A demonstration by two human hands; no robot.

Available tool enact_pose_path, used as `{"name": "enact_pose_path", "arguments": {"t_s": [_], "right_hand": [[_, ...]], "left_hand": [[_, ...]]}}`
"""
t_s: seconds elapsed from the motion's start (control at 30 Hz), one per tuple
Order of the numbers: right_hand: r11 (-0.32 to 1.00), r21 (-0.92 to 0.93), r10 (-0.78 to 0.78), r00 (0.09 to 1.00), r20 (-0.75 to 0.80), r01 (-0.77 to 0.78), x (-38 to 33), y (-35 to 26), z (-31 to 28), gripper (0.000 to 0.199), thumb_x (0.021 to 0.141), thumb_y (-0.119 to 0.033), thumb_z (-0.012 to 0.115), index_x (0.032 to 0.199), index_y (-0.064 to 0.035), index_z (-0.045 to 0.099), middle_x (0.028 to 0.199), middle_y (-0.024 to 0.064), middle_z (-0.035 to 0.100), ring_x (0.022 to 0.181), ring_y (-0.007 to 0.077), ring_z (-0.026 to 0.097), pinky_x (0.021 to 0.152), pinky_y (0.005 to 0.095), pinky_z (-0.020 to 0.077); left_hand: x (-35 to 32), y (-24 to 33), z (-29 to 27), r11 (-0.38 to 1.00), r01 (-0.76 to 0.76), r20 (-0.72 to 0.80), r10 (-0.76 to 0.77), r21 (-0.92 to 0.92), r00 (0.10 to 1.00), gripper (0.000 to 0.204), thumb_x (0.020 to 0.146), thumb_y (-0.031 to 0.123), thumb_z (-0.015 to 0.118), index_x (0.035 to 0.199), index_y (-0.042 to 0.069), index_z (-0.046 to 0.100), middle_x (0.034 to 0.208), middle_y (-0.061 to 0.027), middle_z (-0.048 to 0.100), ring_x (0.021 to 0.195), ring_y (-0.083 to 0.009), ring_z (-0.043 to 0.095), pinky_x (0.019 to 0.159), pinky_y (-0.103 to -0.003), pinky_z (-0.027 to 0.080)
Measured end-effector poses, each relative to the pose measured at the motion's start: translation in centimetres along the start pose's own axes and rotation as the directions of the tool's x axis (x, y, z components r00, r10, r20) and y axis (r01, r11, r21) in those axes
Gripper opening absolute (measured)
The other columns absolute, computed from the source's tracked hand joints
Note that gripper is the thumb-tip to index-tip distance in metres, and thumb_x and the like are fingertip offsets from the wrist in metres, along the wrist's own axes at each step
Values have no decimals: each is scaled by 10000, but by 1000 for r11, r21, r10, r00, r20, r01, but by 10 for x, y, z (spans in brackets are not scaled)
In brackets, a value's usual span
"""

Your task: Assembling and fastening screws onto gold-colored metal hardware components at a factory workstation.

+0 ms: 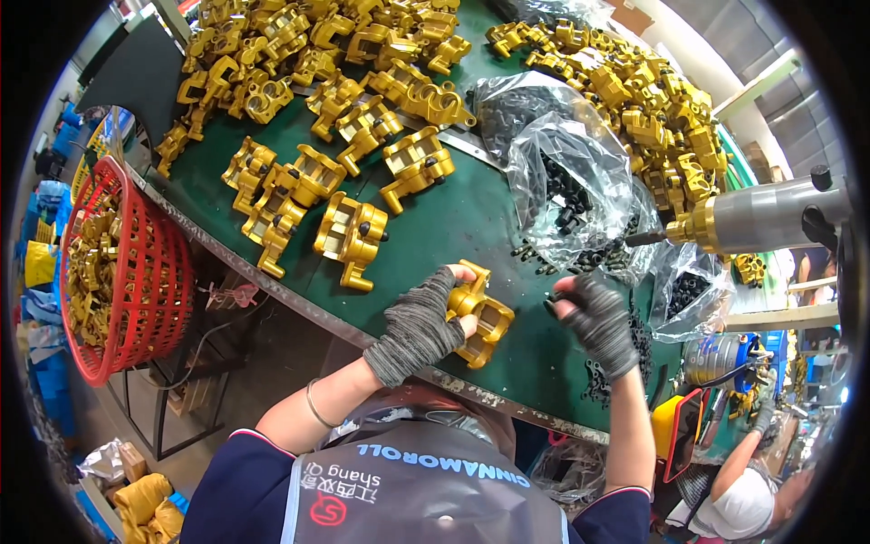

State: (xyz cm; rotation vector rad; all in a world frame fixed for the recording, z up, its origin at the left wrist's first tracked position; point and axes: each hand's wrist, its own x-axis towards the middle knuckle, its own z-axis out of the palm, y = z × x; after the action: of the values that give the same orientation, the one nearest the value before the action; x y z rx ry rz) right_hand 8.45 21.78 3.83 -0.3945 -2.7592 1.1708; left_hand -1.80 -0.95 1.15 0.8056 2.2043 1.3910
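My left hand [419, 326], in a grey ribbed fingerless glove, grips a gold brake caliper body [492, 319] near the table's front edge. The thumb and fingers are on its left side. Just to the right, my right hand [598, 325], gloved the same way, has its fingers pinched around a small black part [550, 306], mostly hidden by the fingertips. Beyond it, small black fittings [566, 195] lie in and around an open clear plastic bag [526, 172]. Several caliper bodies with black fittings on them stand left of my hands, the nearest caliper body [349, 238] close to my left hand.
Large heaps of gold castings [390, 45] cover the far side of the green table [435, 227]. A grey power tool [770, 218] with a dark bit juts in from the right. A red basket [172, 272] of gold parts stands at left. Another person [739, 499] works at lower right.
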Motion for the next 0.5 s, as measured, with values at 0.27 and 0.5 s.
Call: {"name": "enact_pose_path", "arguments": {"t_s": [0.27, 0.5], "right_hand": [[927, 371, 75, 997, -23, -61, 9, -29, 60, 215, 729, -32, 625, 930, -31, 548, 758, 37, 604, 702, 79, 562, 643, 237, 463], [957, 284, 60, 998, -5, -56, 12, -44, 57, 170, 747, -55, 630, 899, -25, 560, 744, 45, 616, 685, 93, 581, 637, 232, 469]], "left_hand": [[-2, 14, -2, 993, -85, 9, 84, 76, 996, 425, 676, 194, 626, 1060, 74, 487, 985, -131, 567, 890, -300, 568, 767, -354, 459], [-6, 7, 4, 951, -269, -65, 281, 154, 957, 433, 711, 244, 622, 1073, 46, 490, 992, -144, 566, 896, -303, 570, 771, -349, 459]]}}
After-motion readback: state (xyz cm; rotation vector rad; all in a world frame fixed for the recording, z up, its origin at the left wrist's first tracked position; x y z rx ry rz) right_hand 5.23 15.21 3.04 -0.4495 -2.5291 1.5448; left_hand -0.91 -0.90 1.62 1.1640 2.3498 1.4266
